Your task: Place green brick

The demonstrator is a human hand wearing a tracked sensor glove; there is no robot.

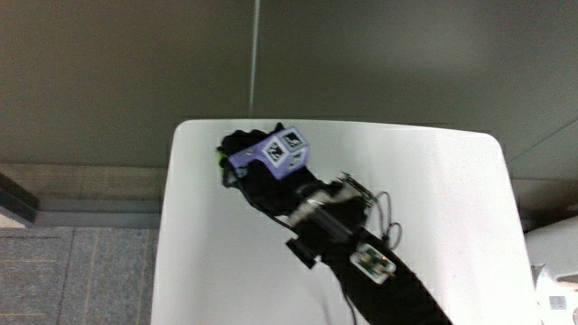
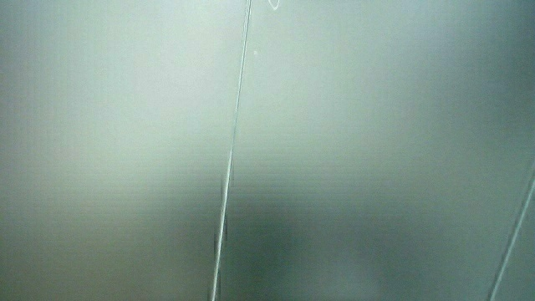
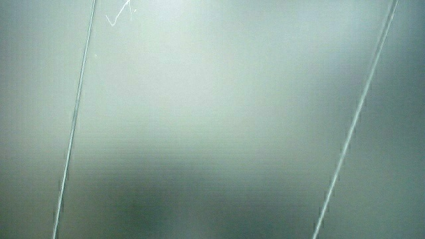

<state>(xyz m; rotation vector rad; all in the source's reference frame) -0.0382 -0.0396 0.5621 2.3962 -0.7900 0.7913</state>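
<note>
In the main view, looking down from above, the hand (image 1: 257, 167) sits over the white table (image 1: 433, 208), close to the table's edge that lies farthest from the person and near one of its rounded corners. The forearm (image 1: 379, 271) runs from the hand back across the tabletop toward the person.

The green brick (image 1: 219, 155) shows only as a small bright green sliver at the fingertips (image 1: 237, 143), touching them. It is farther from the person than the wrist and lies just inside the table's edge. The rest of the brick is hidden under the black glove. The fingers are curled in around the brick and grip it. Whether the brick rests on the tabletop or is held just above it cannot be told.

On the back of the hand sits the cube (image 1: 278, 152), pale violet, with black-and-white square patterns on its faces; these are blocky marks, not letters. Strapped to the forearm is a small green circuit board (image 1: 372, 262) with thin wires (image 1: 386, 215) looping beside it; any print on it is too small to read.

Both side views show only a pale wall crossed by thin slanted lines, with nothing of the table, the hand or the brick.
</note>
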